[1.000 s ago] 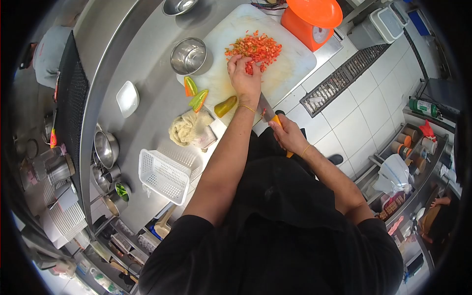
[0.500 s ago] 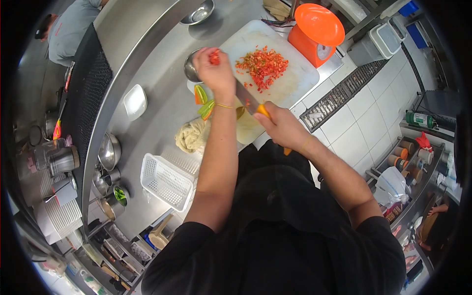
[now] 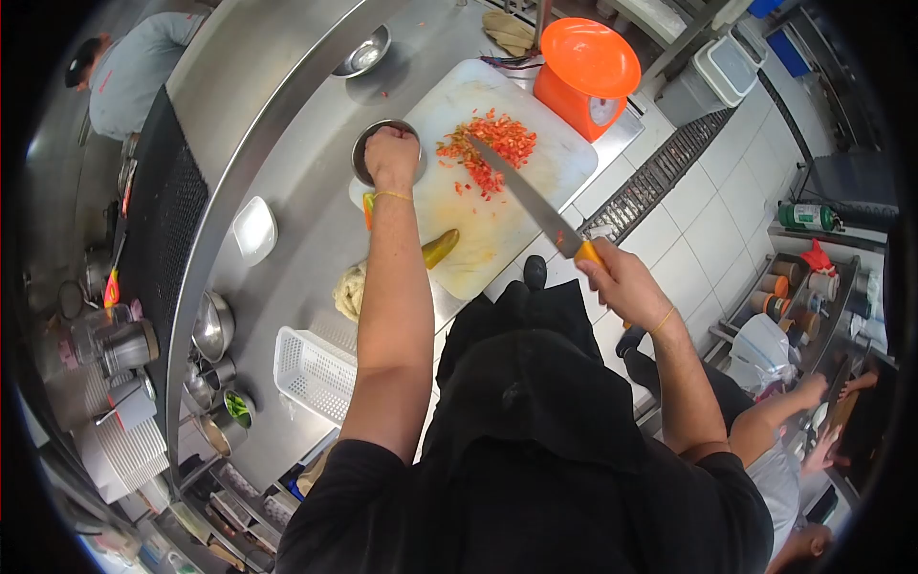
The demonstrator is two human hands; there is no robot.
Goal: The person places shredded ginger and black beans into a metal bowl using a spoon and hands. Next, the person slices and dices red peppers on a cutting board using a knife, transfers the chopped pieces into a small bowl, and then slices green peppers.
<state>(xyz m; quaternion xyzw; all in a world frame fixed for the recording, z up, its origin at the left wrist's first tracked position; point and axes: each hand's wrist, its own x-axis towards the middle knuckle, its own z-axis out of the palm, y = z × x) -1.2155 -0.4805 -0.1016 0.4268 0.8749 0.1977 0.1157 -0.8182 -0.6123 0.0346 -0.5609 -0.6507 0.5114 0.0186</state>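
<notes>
My left hand (image 3: pixel 392 158) is down inside a small metal bowl (image 3: pixel 360 153) beside the cutting board. Its fingers are curled; whatever they hold is hidden. My right hand (image 3: pixel 620 283) grips the yellow handle of a large kitchen knife (image 3: pixel 528 194). The blade slants over the white cutting board (image 3: pixel 545 182), its tip at a heap of finely chopped red pepper (image 3: pixel 502 143). A long yellow-green vegetable piece (image 3: pixel 441 249) lies on the board's near left part. An orange-and-green wedge (image 3: pixel 368 209) shows partly beside my left wrist.
An orange kitchen scale (image 3: pixel 585 72) stands behind the board. Left of my arm are a crumpled cloth (image 3: pixel 349 292), a white perforated basket (image 3: pixel 314 373) and a white dish (image 3: pixel 255 231). Another metal bowl (image 3: pixel 363 53) sits farther back. One person (image 3: pixel 143 72) works far left, another (image 3: pixel 775 478) at right.
My left hand, which held red pieces above the board's edge, has lowered into the bowl. My right hand has moved right with the knife. A person has come into view at lower right.
</notes>
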